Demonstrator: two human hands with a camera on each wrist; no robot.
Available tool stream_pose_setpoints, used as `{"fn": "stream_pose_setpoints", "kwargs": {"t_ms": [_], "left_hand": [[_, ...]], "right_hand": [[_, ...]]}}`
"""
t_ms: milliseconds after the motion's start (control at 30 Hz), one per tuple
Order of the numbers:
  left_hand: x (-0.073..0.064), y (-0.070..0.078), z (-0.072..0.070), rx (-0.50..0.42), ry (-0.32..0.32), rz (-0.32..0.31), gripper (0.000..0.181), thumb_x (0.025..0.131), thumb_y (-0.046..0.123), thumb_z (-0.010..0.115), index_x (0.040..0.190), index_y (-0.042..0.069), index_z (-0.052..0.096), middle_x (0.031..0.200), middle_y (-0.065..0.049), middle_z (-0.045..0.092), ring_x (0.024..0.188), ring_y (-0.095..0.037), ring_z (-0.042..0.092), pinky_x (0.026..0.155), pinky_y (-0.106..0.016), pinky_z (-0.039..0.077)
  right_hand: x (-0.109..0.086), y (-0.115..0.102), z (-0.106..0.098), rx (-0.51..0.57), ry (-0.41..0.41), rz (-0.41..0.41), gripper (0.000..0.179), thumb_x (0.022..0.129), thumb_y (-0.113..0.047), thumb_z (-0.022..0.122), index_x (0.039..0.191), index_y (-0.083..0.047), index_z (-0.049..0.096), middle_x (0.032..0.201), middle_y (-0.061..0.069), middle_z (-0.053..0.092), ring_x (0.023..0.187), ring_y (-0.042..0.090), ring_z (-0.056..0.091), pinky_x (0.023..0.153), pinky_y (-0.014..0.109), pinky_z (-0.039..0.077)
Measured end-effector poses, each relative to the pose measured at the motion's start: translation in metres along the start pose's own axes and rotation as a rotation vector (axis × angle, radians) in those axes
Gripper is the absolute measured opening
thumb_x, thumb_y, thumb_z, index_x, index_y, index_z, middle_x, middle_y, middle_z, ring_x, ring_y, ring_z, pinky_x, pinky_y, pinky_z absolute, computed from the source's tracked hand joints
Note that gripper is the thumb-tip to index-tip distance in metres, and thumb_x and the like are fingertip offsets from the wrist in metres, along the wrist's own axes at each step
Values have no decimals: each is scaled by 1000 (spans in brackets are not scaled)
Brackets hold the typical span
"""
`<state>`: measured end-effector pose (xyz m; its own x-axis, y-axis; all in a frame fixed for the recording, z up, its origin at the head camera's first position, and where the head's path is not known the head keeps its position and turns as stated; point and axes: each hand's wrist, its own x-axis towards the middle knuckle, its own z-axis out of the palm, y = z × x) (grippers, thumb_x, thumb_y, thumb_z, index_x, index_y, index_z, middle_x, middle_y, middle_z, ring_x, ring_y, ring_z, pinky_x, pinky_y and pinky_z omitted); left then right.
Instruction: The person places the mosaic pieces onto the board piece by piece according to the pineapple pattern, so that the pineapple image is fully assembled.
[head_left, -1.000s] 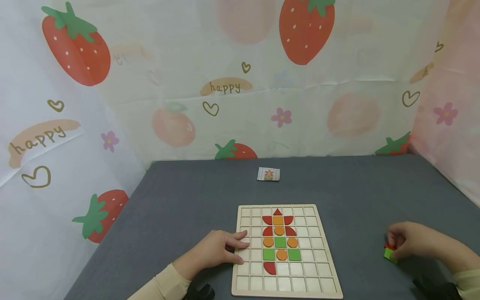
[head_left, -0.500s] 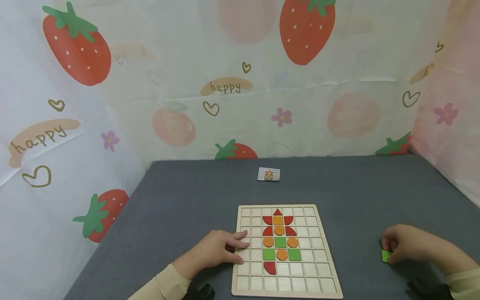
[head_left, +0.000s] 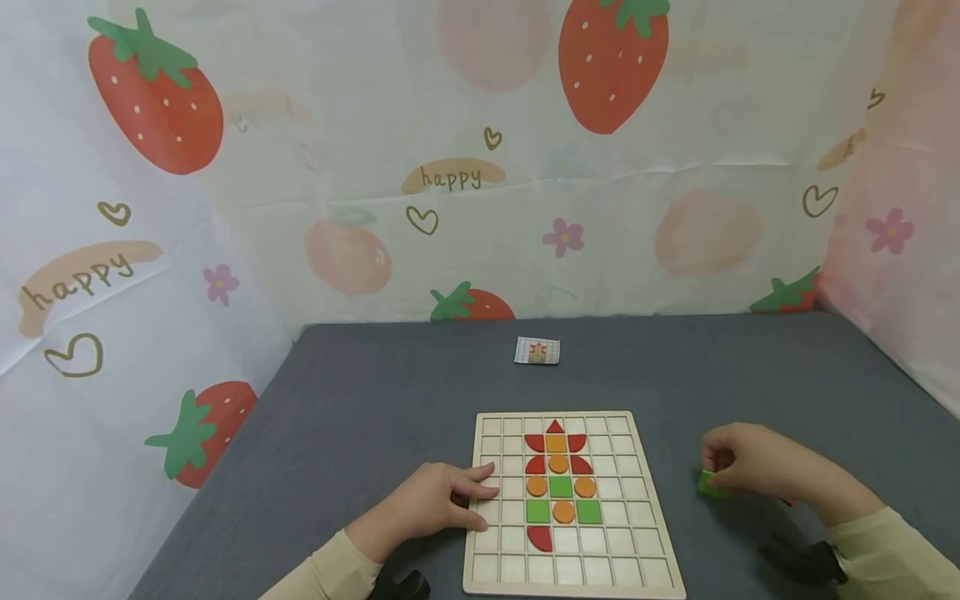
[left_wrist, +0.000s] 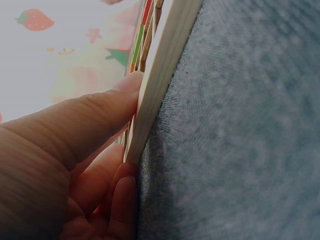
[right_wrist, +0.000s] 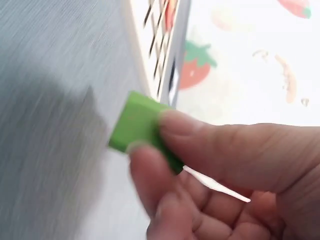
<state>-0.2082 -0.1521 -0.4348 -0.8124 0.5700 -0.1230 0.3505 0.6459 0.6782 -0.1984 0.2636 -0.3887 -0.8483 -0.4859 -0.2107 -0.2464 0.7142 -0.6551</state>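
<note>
In the head view, my left hand [head_left: 442, 500] rests on the left edge of a wooden grid board [head_left: 506, 567], fingers reaching over the nearest cells. The left wrist view shows the thumb [left_wrist: 100, 110] against the board's rim. Between thumb and fingertips my right hand [head_left: 765, 467] pinches a green square tile [right_wrist: 137, 122], right of the board and apart from it. On the board lie green squares [head_left: 560, 487], orange discs [head_left: 563, 512], an orange square [head_left: 555, 443], red quarter-round tiles [head_left: 540, 537] and a red triangle [head_left: 555, 427].
A small printed card [head_left: 537, 351] lies on the grey tabletop [head_left: 390, 375] beyond the board. A bit of red [head_left: 787, 502] shows beneath the right wrist. Behind the table hangs a strawberry-patterned cloth [head_left: 360, 125].
My right hand has moved left toward the board, carrying the green square tile away from the spot at right where red also showed. The left hand stays on the board's edge.
</note>
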Motion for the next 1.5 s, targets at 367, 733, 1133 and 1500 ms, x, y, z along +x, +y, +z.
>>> {"fn": "stream_pose_setpoints", "kwargs": {"t_ms": [367, 733, 1133, 1500], "left_hand": [[-1, 2, -1, 8, 8, 16, 46, 68, 32, 78, 112, 23, 67, 129, 7, 52, 121, -16, 47, 96, -37, 40], [-1, 3, -1, 16, 11, 26, 45, 70, 32, 77, 112, 22, 67, 130, 6, 52, 121, -16, 48, 96, -36, 40], [0, -3, 2, 30, 19, 29, 45, 69, 32, 78, 112, 23, 67, 129, 8, 52, 120, -13, 48, 96, -34, 40], [1, -3, 2, 16, 15, 16, 44, 70, 32, 78, 111, 23, 67, 129, 8, 52, 120, -12, 48, 96, -34, 41]], "right_hand": [[39, -50, 30, 37, -8, -110, 9, 82, -12, 66, 74, -12, 63, 64, -6, 54, 55, 7, 46, 50, 25, 42], [59, -89, 68, 96, -60, -180, 9, 81, -8, 67, 73, -12, 65, 68, -7, 56, 59, 6, 46, 54, 23, 41], [71, -99, 92, 55, -78, -176, 18, 76, -1, 69, 68, -14, 62, 69, -8, 59, 61, 6, 51, 56, 24, 43], [72, -101, 99, 34, -81, -179, 17, 70, 1, 72, 65, -13, 63, 64, -10, 57, 60, 3, 48, 56, 23, 43]]}}
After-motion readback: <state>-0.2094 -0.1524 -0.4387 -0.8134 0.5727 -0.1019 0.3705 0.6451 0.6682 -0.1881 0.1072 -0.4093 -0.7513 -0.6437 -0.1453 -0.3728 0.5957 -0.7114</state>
